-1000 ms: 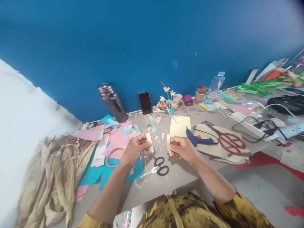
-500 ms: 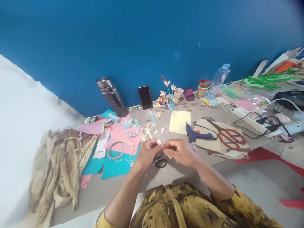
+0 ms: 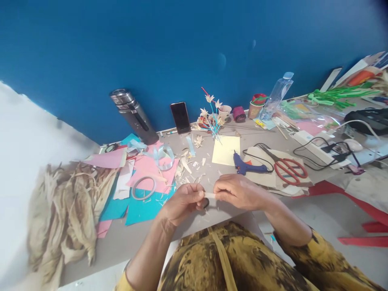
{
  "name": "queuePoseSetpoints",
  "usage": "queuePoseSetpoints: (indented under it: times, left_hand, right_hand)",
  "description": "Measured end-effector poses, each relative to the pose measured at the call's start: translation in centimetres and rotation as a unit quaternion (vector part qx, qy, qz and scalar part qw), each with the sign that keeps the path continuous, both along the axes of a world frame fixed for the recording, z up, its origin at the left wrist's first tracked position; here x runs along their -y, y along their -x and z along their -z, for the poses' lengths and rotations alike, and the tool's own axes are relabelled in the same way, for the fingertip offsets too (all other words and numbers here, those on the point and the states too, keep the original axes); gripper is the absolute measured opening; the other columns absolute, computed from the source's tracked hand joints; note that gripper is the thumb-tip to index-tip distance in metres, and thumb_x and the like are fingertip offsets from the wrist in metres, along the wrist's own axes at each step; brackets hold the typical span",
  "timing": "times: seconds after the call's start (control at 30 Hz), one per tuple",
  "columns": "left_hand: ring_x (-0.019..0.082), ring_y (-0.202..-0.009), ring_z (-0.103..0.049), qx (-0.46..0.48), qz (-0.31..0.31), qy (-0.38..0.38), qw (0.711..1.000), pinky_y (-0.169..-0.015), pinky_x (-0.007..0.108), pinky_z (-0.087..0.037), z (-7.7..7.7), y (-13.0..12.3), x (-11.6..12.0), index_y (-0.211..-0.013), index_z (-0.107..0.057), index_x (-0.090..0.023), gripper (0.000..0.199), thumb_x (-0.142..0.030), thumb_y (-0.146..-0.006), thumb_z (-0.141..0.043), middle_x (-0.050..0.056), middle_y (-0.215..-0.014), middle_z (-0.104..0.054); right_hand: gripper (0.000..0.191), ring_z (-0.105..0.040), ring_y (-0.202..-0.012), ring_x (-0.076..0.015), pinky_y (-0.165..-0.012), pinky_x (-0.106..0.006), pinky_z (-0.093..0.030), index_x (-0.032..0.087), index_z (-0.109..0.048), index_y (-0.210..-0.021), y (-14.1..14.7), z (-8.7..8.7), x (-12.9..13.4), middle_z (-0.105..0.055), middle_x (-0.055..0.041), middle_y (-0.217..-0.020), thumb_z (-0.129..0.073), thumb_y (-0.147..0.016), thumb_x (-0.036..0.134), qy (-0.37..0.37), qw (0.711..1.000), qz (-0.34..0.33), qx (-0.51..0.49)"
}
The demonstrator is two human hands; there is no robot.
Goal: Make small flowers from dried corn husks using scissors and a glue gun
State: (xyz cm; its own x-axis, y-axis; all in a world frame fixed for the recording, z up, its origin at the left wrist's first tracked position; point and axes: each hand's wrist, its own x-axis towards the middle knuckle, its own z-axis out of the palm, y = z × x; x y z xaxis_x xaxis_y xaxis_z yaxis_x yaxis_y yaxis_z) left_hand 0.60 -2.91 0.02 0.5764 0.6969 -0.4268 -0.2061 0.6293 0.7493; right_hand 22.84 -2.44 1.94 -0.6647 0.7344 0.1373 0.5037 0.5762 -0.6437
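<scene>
Between my two hands stretches a short pale strip (image 3: 209, 195) that looks like dried husk. My left hand (image 3: 185, 202) pinches one end between thumb and fingers. The other end is in the closed fingers of my right hand (image 3: 238, 192). Under my left fingers a black scissor handle (image 3: 206, 203) shows in part; the rest is covered. Pale husk scraps (image 3: 186, 165) lie scattered just beyond my hands. Farther back stand several small husk flowers (image 3: 212, 109) on blue stems, and one loose flower (image 3: 198, 141) lies on the table.
At left are dried husks (image 3: 69, 214), a tape roll (image 3: 144, 188), blue paper (image 3: 148, 210) and a flask (image 3: 133, 117). A phone (image 3: 180, 117) leans on the wall. Right of my hands lie a glue gun (image 3: 250, 166), red-handled scissors (image 3: 290, 170) and a power strip (image 3: 318, 149).
My hands have moved apart slightly, and the strip now lies level and stretched between them. The view has shifted a little. More of the scissor handle is covered.
</scene>
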Motion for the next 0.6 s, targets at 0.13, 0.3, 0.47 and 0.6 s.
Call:
queuePoseSetpoints:
  times: [0.13, 0.3, 0.47, 0.6]
  left_hand:
    - [0.011, -0.059, -0.044, 0.047, -0.026, -0.007, 0.999, -0.060, 0.027, -0.035, -0.3, 1.2, -0.2, -0.066, -0.057, -0.016, 0.038, -0.042, -0.072, -0.083, 0.000, -0.062, -0.048]
    - [0.017, -0.071, -0.055, -0.016, 0.006, -0.060, 0.998, -0.068, 0.030, -0.041, -0.5, 0.4, 0.3, -0.085, -0.070, -0.015, 0.048, -0.054, -0.062, -0.087, 0.007, -0.077, -0.063]
    - [0.014, -0.063, -0.052, -0.008, 0.034, -0.050, 0.998, -0.068, 0.028, -0.038, -0.2, -1.4, 1.2, -0.064, -0.066, -0.014, 0.028, -0.033, -0.062, -0.087, 0.005, -0.063, -0.063]
    - [0.016, -0.063, -0.055, 0.079, 0.028, -0.014, 0.996, -0.069, 0.030, -0.042, 0.3, -0.9, 1.2, -0.062, -0.063, -0.014, 0.027, -0.029, -0.063, -0.085, 0.005, -0.063, -0.061]
  right_hand:
    - [0.025, -0.055, -0.070, -0.0163, -0.065, -0.027, -0.033, 0.019, -0.064, -0.078, -0.8, -0.4, -0.2, -0.064, -0.0024, -0.073, -0.053, -0.098, 0.027, 0.019, 1.000, -0.001, 0.023]
    - [0.022, -0.054, -0.067, -0.0147, -0.063, -0.026, -0.031, 0.020, -0.067, -0.076, -0.5, -1.1, -0.5, -0.066, -0.0010, -0.072, -0.056, -0.094, 0.024, 0.045, 0.997, -0.036, 0.040]
    - [0.020, -0.052, -0.061, -0.0126, -0.061, -0.025, -0.033, 0.020, -0.071, -0.078, 0.1, -1.9, -0.6, -0.066, 0.0012, -0.068, -0.058, -0.092, 0.026, 0.104, 0.992, -0.075, 0.022]
    - [0.021, -0.056, -0.062, -0.0122, -0.062, -0.024, -0.037, 0.019, -0.071, -0.078, -0.3, -1.9, -0.5, -0.068, 0.0016, -0.070, -0.056, -0.092, 0.025, 0.163, 0.982, -0.090, -0.018]
